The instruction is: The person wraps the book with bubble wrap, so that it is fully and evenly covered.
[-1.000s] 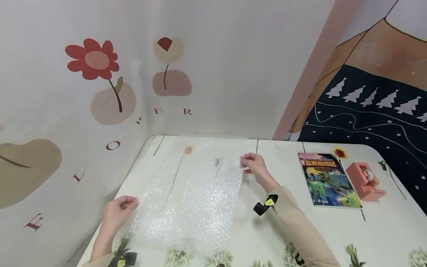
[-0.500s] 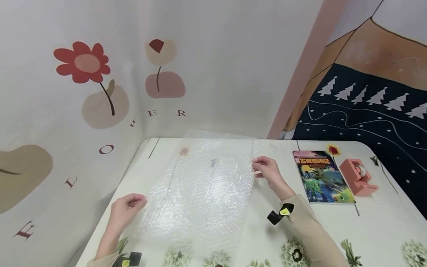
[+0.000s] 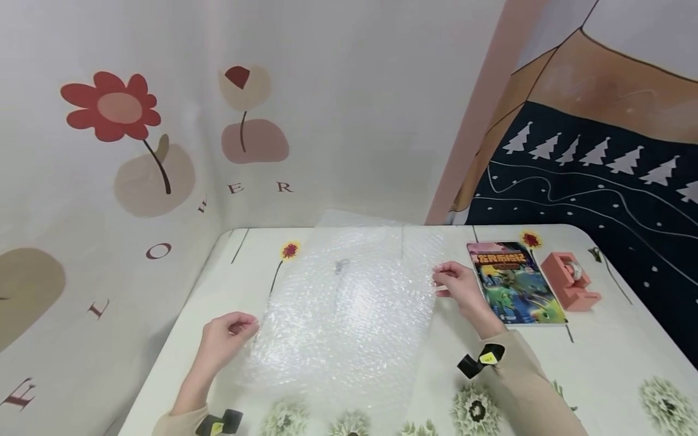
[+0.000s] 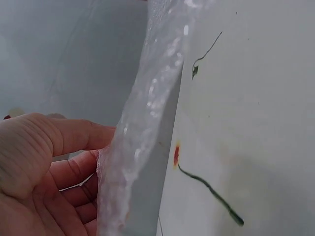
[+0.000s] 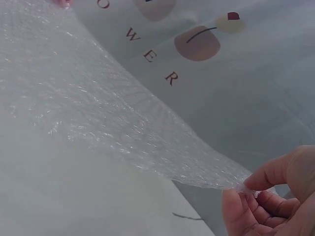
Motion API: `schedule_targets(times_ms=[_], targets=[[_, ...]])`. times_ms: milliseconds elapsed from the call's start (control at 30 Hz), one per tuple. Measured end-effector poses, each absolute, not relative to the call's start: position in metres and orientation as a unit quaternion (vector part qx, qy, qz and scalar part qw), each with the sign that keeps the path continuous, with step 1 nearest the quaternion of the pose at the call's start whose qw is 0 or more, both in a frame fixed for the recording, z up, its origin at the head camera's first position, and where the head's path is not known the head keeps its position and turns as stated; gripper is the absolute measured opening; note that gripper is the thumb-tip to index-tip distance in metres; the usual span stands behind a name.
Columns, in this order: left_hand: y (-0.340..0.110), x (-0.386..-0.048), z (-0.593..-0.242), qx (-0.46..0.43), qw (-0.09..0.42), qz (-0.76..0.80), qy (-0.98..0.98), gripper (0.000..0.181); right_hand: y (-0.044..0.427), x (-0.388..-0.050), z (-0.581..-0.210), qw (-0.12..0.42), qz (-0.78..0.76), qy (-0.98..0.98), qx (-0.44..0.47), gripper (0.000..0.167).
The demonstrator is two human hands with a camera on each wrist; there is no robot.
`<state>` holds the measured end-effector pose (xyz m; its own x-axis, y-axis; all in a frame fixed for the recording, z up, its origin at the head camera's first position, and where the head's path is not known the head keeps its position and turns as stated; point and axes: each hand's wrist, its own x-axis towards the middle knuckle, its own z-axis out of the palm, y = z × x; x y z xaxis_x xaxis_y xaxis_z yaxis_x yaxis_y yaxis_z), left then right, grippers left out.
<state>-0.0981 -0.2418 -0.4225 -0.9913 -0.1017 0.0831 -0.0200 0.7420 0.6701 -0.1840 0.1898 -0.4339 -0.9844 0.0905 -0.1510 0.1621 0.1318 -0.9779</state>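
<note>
Centrally, a translucent sheet of bubble wrap [image 3: 354, 315] is held raised over a white, flower-printed tabletop [image 3: 180, 351]. Its left edge is pinched between the thumb and curled fingers of the left hand [image 3: 225, 338]; its right edge is gripped likewise, thumb against fingers, by the right hand [image 3: 462, 292]. Beyond the right hand, an illustrated book [image 3: 515, 284] is laid flat, with a salmon-pink tape dispenser [image 3: 563, 286] placed just beside it. The tabletop is backed by a pale curtain [image 3: 371, 133] printed with flowers and letters.
</note>
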Motion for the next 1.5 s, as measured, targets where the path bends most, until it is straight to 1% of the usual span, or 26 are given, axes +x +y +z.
schedule_targets(times_ms=[400, 767, 1000, 1367, 1500], targets=[[-0.217, -0.116, -0.423, -0.029, 0.056, -0.367, -0.928, 0.003, 0.223, -0.159, -0.44, 0.017, -0.654, 0.749, 0.104, 0.016], [-0.197, -0.139, -0.424, -0.06, 0.04, -0.367, -0.927, 0.003, 0.248, -0.136, -0.443, 0.016, -0.666, 0.736, 0.122, 0.01], [-0.185, -0.154, -0.427, -0.08, 0.032, -0.371, -0.925, 0.003, 0.259, -0.13, -0.45, 0.017, -0.669, 0.728, 0.148, 0.013], [-0.167, -0.168, -0.432, -0.069, 0.011, -0.378, -0.923, 0.004, 0.27, -0.125, -0.46, 0.01, -0.665, 0.728, 0.166, 0.016], [-0.162, -0.17, -0.435, -0.094, 0.024, -0.391, -0.915, 0.003, 0.275, -0.125, -0.461, 0.005, -0.665, 0.726, 0.174, 0.015]])
